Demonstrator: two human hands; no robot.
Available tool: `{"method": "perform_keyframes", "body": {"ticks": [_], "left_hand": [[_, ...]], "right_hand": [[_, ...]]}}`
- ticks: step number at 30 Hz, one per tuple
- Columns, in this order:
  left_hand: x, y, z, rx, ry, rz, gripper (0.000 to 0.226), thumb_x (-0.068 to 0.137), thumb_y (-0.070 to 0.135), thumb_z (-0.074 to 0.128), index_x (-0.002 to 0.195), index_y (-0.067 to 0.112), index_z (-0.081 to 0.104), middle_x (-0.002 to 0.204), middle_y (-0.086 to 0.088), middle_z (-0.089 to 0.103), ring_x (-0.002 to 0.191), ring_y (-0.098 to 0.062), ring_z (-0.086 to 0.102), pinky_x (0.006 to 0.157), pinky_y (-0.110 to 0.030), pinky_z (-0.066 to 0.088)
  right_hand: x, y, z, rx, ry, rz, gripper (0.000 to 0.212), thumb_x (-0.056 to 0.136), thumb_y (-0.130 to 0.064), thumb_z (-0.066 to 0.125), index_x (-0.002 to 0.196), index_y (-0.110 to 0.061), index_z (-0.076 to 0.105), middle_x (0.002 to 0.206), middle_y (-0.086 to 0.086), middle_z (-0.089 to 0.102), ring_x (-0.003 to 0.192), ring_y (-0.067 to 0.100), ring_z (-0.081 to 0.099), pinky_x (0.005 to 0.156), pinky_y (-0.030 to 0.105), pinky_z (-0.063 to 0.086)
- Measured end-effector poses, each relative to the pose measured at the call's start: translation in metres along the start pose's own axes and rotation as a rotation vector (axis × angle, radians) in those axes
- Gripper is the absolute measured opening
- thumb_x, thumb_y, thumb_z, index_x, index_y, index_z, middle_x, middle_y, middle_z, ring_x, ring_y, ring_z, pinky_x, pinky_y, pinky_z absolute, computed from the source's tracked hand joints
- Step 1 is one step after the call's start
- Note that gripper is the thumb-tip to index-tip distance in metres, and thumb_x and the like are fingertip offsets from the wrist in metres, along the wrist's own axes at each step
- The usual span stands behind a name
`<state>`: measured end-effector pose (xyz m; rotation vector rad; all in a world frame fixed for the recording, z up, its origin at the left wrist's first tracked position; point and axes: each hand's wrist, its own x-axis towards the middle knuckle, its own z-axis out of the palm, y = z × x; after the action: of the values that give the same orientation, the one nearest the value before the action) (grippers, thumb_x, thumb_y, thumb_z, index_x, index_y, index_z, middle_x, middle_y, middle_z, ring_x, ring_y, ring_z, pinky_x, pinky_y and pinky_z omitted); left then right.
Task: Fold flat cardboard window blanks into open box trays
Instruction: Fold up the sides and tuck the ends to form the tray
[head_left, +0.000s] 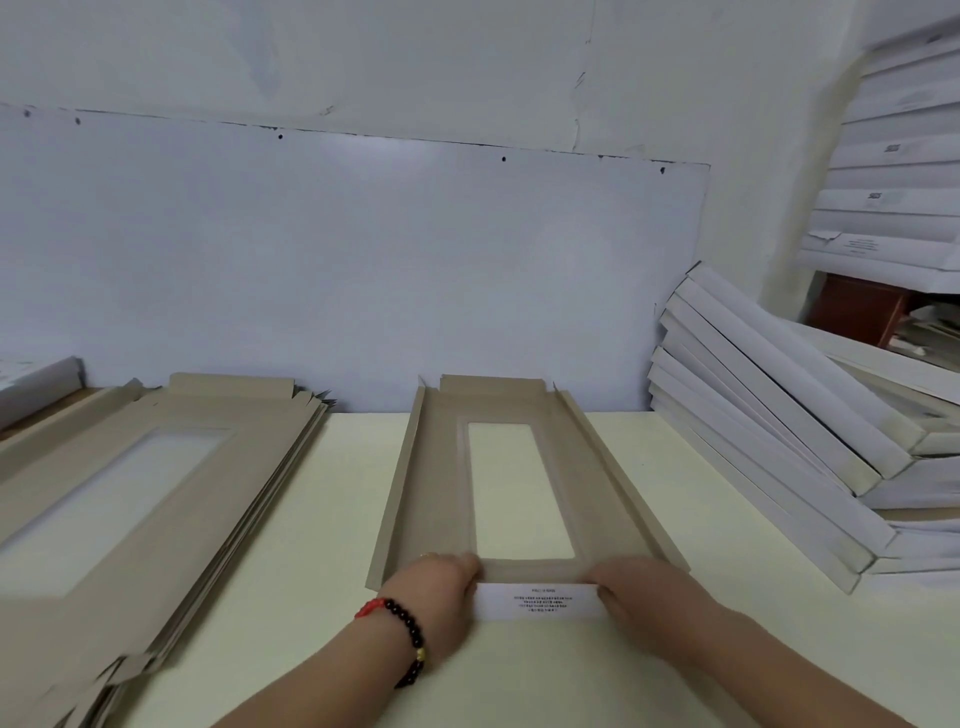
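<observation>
Blank (524, 467) lies mid-table (332, 519), side walls raised. Left hand (441, 587) and right hand (644, 592) pinch its near flap (540, 601) at 6 o'clock. Flat stack (130, 493) at 9 o'clock.

Cream table (332, 519) bears 1 blank (441, 467), flat stack (171, 499), white boxes (769, 441).

Packing workshop, stacked flat blanks (156, 483), leaning piles of finished white boxes (769, 431), plain worktable (332, 519)
</observation>
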<state>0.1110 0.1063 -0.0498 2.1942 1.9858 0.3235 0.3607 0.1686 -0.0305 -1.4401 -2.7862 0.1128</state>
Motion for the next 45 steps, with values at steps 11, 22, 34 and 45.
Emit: {"method": "perform_keyframes", "body": {"ticks": [11,22,34,45], "left_hand": [[0.023,0.025,0.040,0.278,-0.191,-0.026,0.064,0.098,0.048,0.004,0.153,0.018,-0.009,0.160,0.002,-0.015,0.143,-0.025,-0.026,0.114,-0.048,-0.017],[0.020,0.011,0.030,0.365,-0.293,-0.160,0.077,0.092,0.063,0.000,0.150,0.014,-0.016,0.157,-0.007,-0.026,0.141,-0.028,-0.031,0.113,-0.053,-0.018],[0.008,0.002,0.007,0.262,-0.162,0.033,0.043,0.097,0.035,0.033,0.139,0.028,0.040,0.153,0.003,0.031,0.147,-0.023,0.013,0.118,-0.050,-0.003],[-0.004,0.045,0.000,0.302,-0.290,0.085,0.035,0.097,0.012,0.043,0.129,0.019,0.054,0.134,-0.010,0.048,0.124,-0.029,0.045,0.098,-0.037,0.038]], "right_hand": [[0.029,-0.058,0.043,-0.115,-0.125,-0.064,0.062,0.102,-0.037,0.015,0.153,-0.013,-0.010,0.160,0.001,-0.020,0.146,0.013,-0.021,0.117,0.038,-0.013],[0.023,-0.013,0.041,-0.124,-0.251,0.194,0.065,0.100,-0.047,0.006,0.153,-0.014,-0.012,0.160,0.000,-0.020,0.146,0.013,-0.019,0.117,0.046,-0.012],[0.008,-0.007,-0.004,-0.098,-0.163,0.188,0.028,0.095,-0.027,0.043,0.118,-0.020,0.057,0.126,0.003,0.056,0.116,0.024,0.054,0.089,0.031,0.040],[-0.010,-0.076,0.000,-0.061,-0.062,-0.071,0.028,0.099,-0.028,0.038,0.118,-0.026,0.059,0.109,0.010,0.063,0.090,0.022,0.056,0.077,0.035,0.042]]}}
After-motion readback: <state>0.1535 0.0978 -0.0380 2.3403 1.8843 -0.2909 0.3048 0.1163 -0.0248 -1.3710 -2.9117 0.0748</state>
